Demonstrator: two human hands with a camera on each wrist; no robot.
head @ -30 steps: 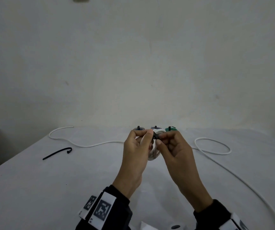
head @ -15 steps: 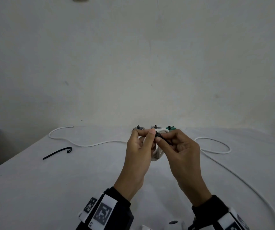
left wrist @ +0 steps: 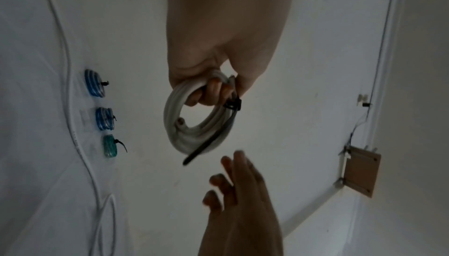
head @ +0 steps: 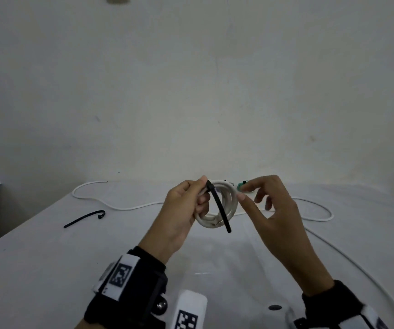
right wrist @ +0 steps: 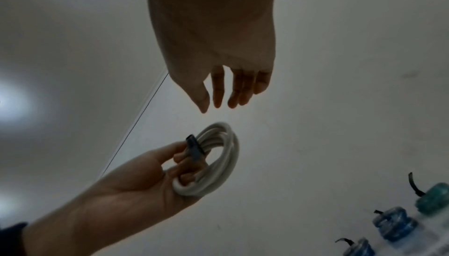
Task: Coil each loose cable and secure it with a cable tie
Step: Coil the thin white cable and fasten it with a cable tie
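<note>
My left hand holds a white cable coil above the table, fingers curled through its ring. A black cable tie is looped round the coil at the top, and its free tail hangs down across the coil. In the left wrist view the coil and the tie's head sit beside my curled fingers. My right hand hovers just right of the coil with relaxed, spread fingers and holds nothing. The right wrist view shows that hand apart from the coil.
A spare black cable tie lies on the table's left. A long loose white cable snakes across the far side and loops on the right. Two blue tied coils and a green one lie behind my hands.
My right hand has let go of the tie and drawn away to the right, its fingers spreading. The tie's tail now hangs free over the coil, which my left hand has turned to face me.
</note>
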